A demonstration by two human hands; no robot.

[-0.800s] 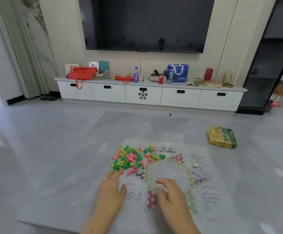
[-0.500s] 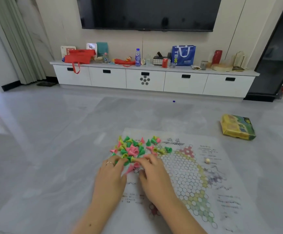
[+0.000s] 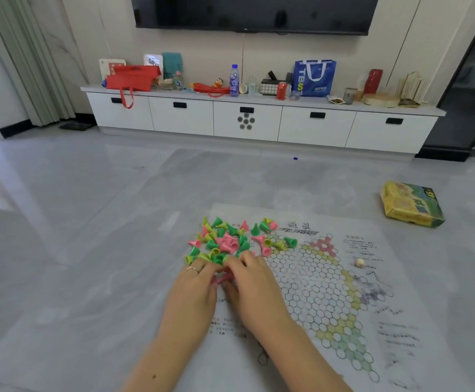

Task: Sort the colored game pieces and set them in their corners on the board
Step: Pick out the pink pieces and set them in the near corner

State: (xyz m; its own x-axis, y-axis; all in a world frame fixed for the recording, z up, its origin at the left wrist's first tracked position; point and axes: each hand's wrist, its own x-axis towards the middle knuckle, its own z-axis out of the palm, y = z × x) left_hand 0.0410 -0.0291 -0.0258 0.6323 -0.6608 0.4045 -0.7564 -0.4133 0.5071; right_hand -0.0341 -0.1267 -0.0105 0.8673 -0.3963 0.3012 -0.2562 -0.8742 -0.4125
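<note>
At the near edge of the pile (image 3: 230,241) on the board (image 3: 315,292), left hand (image 3: 194,295) and right hand (image 3: 254,287) seemingly pinch pink pieces (image 3: 221,278); careless raking could scatter cones.

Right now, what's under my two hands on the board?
Between the left hand and right hand a pink piece shows, lying on the paper board. Any other pieces beneath the palms are covered.

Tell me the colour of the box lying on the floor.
Yellow and green box, seen in the head view.
</note>
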